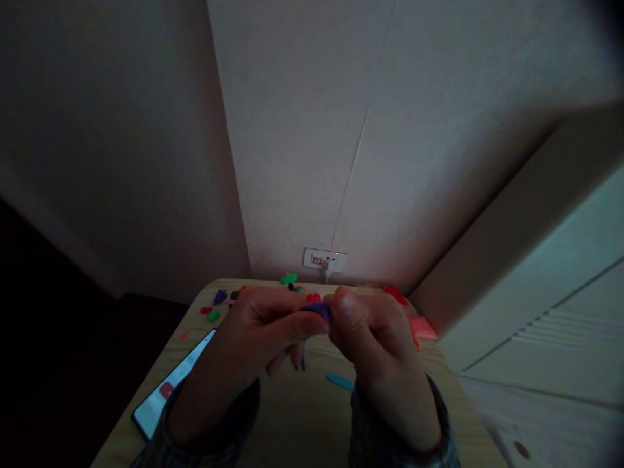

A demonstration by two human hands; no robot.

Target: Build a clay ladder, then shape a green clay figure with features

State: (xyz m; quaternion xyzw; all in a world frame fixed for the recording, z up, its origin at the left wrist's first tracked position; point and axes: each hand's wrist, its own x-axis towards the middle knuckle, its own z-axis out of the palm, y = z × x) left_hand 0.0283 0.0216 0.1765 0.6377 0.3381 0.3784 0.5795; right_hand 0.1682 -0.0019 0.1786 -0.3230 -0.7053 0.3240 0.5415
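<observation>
Between my two hands, above the wooden table [292, 422], is a small purple piece of what looks like modelling clay [320, 309]. My left hand [258, 335] pinches it between thumb and fingers. From the other side my right hand [373, 344] is closed on the piece's right end, its thumb on top. The fingers hide much of the clay's shape. Below the hands, small dark purple bits [303, 364] show on or near the tabletop. A flat turquoise tool [340, 382] lies on the table beside my right wrist, partly covered by it.
A phone [178, 383] with a lit screen lies at the table's left. Small clay pieces, among them a green ball [213, 316] and a purple lump [220, 297], sit at the back left. A red-pink packet [422, 327] lies at the right edge. Behind is a wall socket [325, 259].
</observation>
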